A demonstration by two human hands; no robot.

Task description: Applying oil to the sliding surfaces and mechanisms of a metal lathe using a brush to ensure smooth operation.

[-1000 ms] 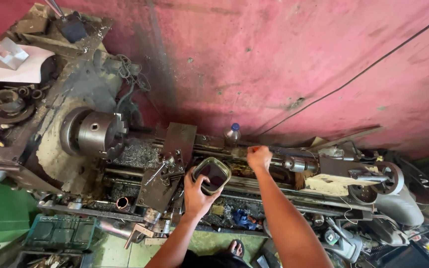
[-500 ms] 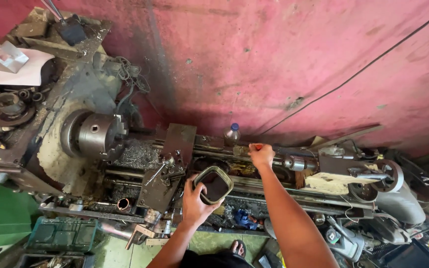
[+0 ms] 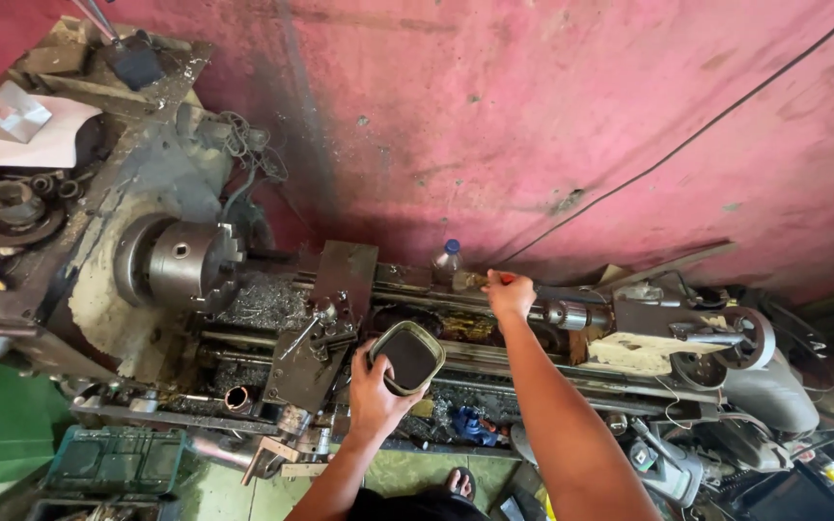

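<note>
Against the stained pink wall, over the lathe bed (image 3: 494,359), a rounded tin (image 3: 407,357) with dark contents sits gripped from below in the left hand (image 3: 375,397), mouth tilted up, while the right hand (image 3: 511,294), fingers closed on a red-handled tool, reaches toward the bed's far edge.

bright daylight | soft shadows | sharp focus | wide-angle edge distortion

1. My left hand (image 3: 375,397) is raised in front of me, fingers curled shut in a grip, forearm rising from the lower edge of the view.
2. My right arm is stretched forward, nearly straight.
3. My right hand (image 3: 511,293) is closed in a fist, knuckles up, farther out than the left.
</note>
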